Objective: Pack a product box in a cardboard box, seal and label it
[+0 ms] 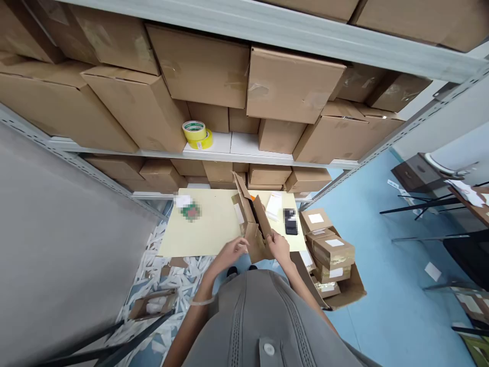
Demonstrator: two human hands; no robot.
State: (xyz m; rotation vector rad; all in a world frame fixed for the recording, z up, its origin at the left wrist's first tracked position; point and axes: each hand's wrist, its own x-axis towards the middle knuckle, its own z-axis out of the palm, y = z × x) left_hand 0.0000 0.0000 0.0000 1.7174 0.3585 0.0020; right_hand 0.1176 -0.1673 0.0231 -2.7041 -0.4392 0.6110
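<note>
A small open cardboard box lies on the pale yellow table, flaps standing up. My left hand rests against the box's near left side, fingers curled on the cardboard. At the near right flap, my right hand grips the edge with bent fingers. Both hands are at the table's front edge, just above my grey shirt.
A black phone and a white packet lie right of the box. Yellow tape rolls sit on the shelf among large cartons. Labelled parcels fill an open carton on the blue floor. Paper strips litter the floor at left.
</note>
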